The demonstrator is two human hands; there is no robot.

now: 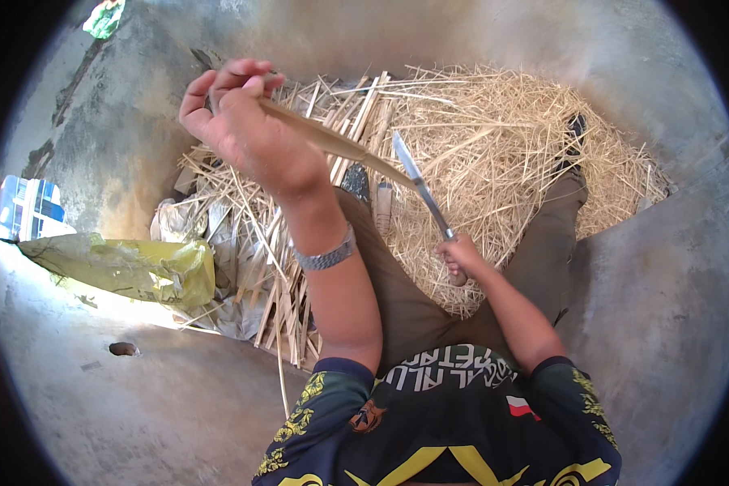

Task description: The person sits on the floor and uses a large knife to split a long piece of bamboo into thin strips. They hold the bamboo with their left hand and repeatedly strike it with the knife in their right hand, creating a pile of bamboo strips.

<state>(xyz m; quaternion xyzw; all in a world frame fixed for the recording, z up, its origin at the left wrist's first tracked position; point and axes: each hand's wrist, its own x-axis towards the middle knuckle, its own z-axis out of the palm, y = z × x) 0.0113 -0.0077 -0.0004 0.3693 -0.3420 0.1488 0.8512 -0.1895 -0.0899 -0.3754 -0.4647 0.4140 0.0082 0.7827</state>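
Shaving a bamboo strip with a knife, seated over a heap of shavings.

The left hand [239, 121] is raised, fingers pinched shut on one end of a thin bamboo strip [332, 142] slanting down toward the lap. The right hand [460, 255] is clenched round the handle of a long knife [419, 190], whose blade meets the strip's lower end. Paring looks to be under way; the following stroke likely needs a shallow blade angle and a firm pinch. Below lie cut slats [287, 300], a shavings heap [510, 154], a yellow bag [130, 267].
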